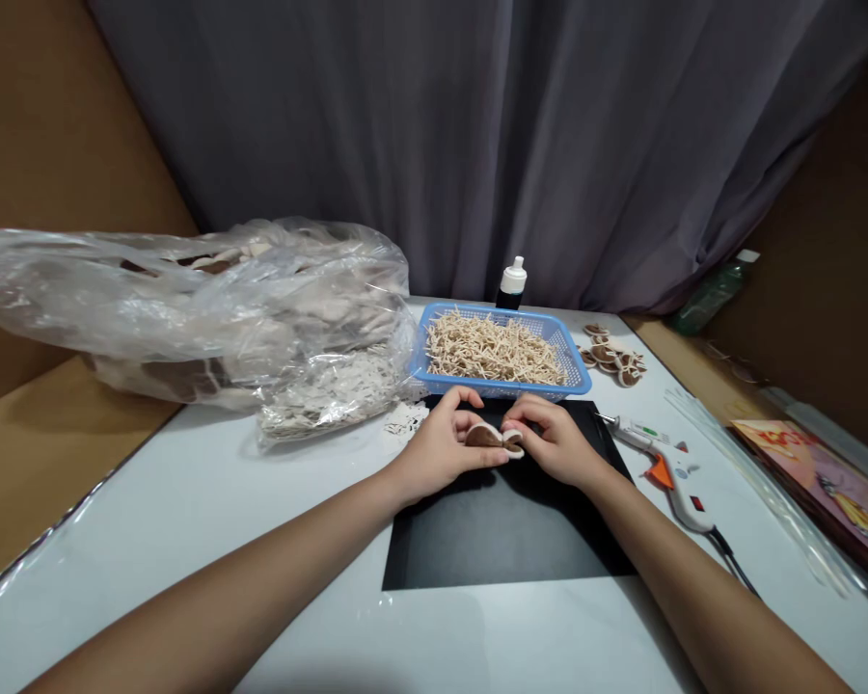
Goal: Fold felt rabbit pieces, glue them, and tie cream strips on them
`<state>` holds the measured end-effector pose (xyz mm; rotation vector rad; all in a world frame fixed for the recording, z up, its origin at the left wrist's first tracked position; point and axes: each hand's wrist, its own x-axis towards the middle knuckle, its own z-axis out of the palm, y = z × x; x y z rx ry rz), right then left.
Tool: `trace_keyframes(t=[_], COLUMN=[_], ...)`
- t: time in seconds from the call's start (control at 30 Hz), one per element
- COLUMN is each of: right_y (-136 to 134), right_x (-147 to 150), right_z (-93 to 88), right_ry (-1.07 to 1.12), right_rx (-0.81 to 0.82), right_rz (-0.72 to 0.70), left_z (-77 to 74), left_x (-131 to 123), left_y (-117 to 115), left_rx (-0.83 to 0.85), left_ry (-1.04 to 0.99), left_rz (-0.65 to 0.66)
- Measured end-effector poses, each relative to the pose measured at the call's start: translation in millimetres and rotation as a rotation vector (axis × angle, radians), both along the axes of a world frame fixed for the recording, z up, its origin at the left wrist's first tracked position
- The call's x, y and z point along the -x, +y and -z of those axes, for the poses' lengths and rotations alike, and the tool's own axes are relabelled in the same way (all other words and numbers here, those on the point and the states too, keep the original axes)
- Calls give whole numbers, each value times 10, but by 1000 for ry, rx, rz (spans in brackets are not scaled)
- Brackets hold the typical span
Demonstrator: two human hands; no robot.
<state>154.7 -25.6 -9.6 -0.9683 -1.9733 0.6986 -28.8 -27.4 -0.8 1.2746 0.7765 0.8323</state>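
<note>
A small brown-and-white rounded piece [486, 436] is held between both hands above a black mat [506, 540]. My left hand [445, 443] closes on its left side, the thumb along the lower edge and the fingers curled behind. At its right end, the fingertips of my right hand [550, 434] pinch the pale rim. The piece looks creased or folded near the middle; its exact kind is unclear. Just beyond my hands stands a blue basket [579, 381] filled with thin pale sticks or strips [492, 349].
A clear plastic bag [275, 299] of pale and brown pieces lies left, with a smaller bag [333, 395] in front. Similar brown pieces [611, 357] sit behind right. A hot glue gun [665, 467], clear glue sticks [767, 492], and a white-capped bottle [511, 282] are nearby.
</note>
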Motion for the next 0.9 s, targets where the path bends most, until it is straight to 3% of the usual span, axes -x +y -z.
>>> trace_keyframes(t=[0.17,0.3,0.5,0.67,0.77,0.9], right_y=[-5,2,-14,-31,-58,-105], right_x=[18,24,-10,-71,-47,47], right_z=[29,83,139,108,81,51], right_ry=[66,138,-164,-421,-460,-426], right_rx=[36,-1,-405,-612,-600,-473], right_rz=[25,32,91,106,70,188], left_z=[35,36,25,19,40,77], left_x=[-3,-48,-112,-126,-116,-95], left_y=[22,41,43,78,108,129], left_rx=[7,123,295,278,194,64], left_ry=[-116,-296,-461,-434,-299,-100], left_rz=[11,-70,-235,-321,-390,-489])
